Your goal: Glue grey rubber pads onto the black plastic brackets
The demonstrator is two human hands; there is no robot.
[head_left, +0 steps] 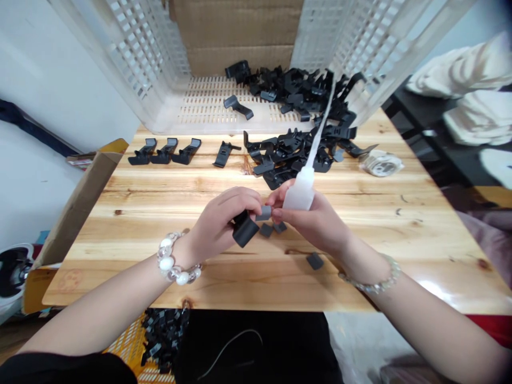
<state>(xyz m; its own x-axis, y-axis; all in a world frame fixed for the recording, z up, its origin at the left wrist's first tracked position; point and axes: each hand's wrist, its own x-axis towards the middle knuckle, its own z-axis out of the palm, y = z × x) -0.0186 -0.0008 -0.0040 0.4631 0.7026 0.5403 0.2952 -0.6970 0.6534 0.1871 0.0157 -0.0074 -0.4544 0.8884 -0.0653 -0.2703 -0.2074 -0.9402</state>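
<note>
My left hand [222, 221] is closed around a black plastic clip [245, 230] over the middle of the wooden table [140, 213]. My right hand [316, 221] grips a translucent squeeze bottle [301, 189] with a long thin nozzle pointing up and away, and its fingertips pinch a small grey pad [264, 213] against the clip. Two more grey pads [272, 229] lie just under my hands. Another pad [314, 261] rests closer to the front edge.
A heap of black clips [296, 152] spills from a white slatted crate [208, 104] lying on its side at the back. Three clips [164, 152] stand in a row at the back left, one more [224, 153] beside them. A tape roll [381, 163] lies at right. A cardboard box [76, 202] stands left of the table.
</note>
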